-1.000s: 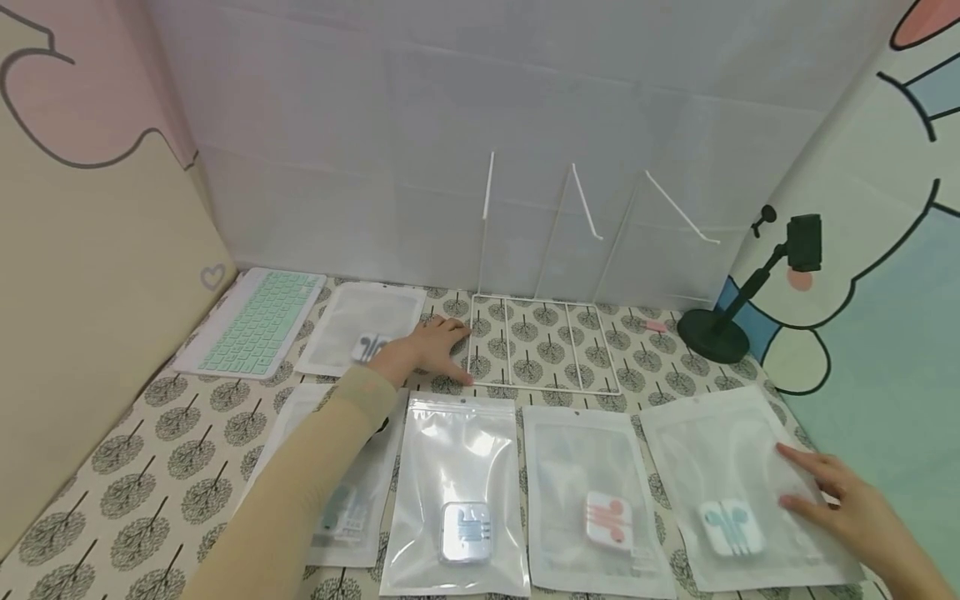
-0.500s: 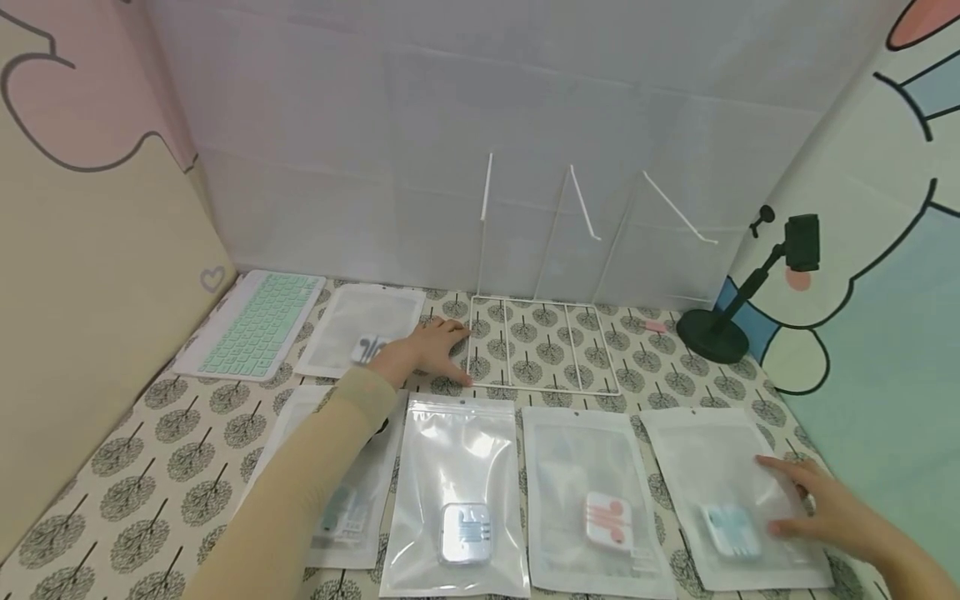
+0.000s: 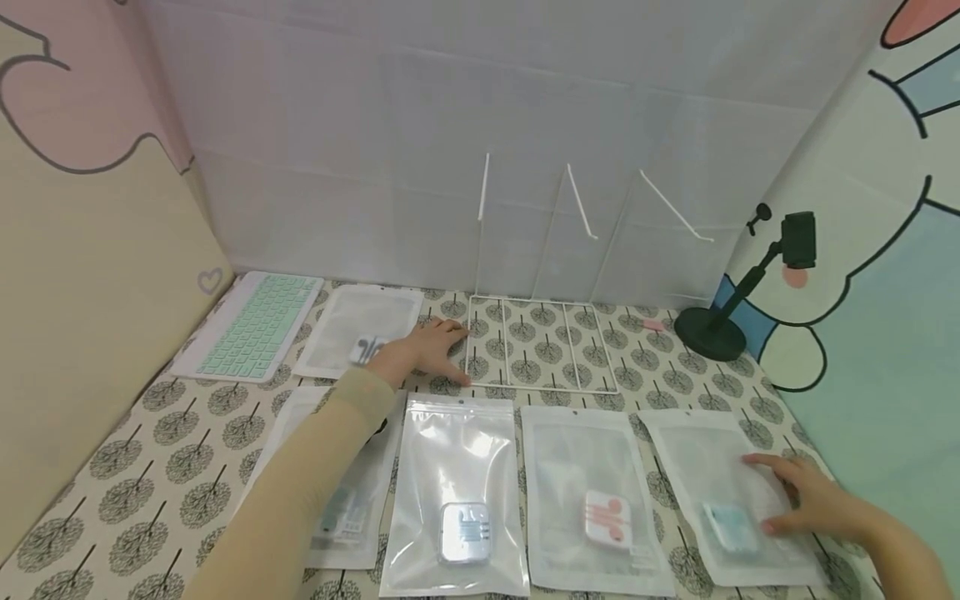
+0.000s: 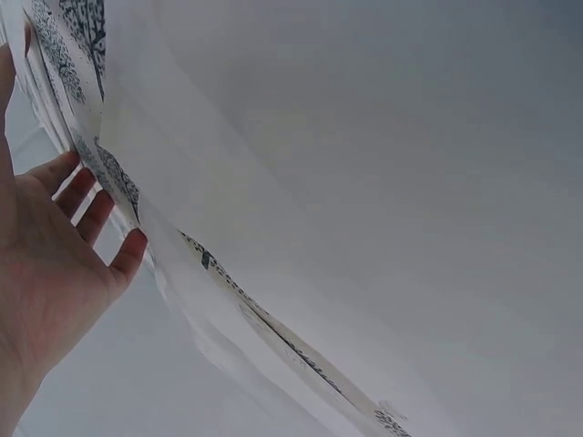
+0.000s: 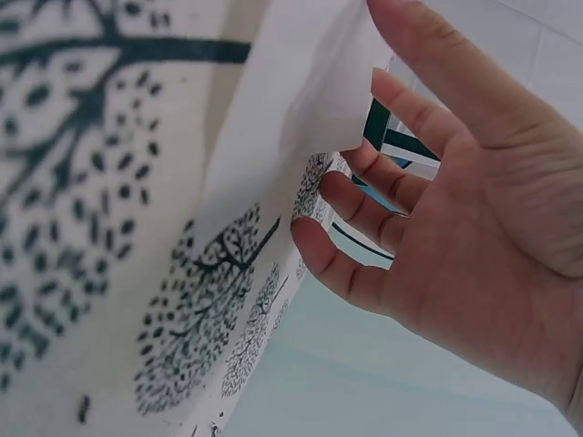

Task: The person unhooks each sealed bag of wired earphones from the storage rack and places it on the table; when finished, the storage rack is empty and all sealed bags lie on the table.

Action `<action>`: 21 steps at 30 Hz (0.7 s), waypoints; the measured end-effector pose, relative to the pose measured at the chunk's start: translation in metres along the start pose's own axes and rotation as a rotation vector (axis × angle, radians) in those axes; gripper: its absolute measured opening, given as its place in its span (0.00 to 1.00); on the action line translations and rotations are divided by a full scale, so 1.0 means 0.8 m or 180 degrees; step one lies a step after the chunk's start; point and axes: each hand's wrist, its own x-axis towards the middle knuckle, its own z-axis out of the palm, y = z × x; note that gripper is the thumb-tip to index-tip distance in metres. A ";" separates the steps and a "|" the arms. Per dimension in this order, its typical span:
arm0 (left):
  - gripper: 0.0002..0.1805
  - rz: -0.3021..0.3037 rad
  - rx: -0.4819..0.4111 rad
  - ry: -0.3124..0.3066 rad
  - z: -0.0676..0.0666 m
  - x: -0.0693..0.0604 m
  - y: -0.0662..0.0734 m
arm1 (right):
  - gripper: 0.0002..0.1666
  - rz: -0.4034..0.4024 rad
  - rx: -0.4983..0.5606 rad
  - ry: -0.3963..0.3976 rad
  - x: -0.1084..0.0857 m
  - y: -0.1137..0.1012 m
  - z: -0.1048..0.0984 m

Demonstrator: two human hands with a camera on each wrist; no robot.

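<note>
In the head view my left hand (image 3: 435,350) rests on the patterned cloth, fingers spread, at the left side of a white wire rack (image 3: 525,388). The left wrist view shows this hand (image 4: 55,255) with its fingertips at the cloth. My right hand (image 3: 817,500) touches the right edge of a frosted zip bag (image 3: 697,450) with thumb and fingers apart. Inside that bag lies a square case of pale blue earphones (image 3: 731,527). In the right wrist view the hand (image 5: 465,200) has loosely bent fingers near the lifted bag edge (image 5: 310,82).
Left of that bag lie a bag with pink earphones (image 3: 577,442), a shiny bag with an earphone case (image 3: 457,450), and a bag (image 3: 360,533) partly under my left arm. Behind are another bag (image 3: 367,308), a keyboard (image 3: 255,329), a pink piece (image 3: 652,325) and a black phone stand (image 3: 711,333).
My right hand has moved left, and the rightmost bag has shifted left and turned straighter beside the others. My left hand has stayed at the rack.
</note>
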 end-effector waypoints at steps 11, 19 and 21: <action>0.59 0.0048 -0.0030 -0.0042 0.002 0.003 -0.004 | 0.50 -0.0028 0.0373 0.0007 0.005 -0.022 -0.039; 0.58 0.0124 -0.0343 -0.0179 -0.003 -0.004 -0.024 | 0.51 -0.0482 -0.0057 0.0469 0.042 -0.087 -0.087; 0.56 0.0122 -0.0390 -0.0144 -0.009 -0.010 -0.028 | 0.49 -0.0638 -0.0129 0.0591 0.052 -0.105 -0.098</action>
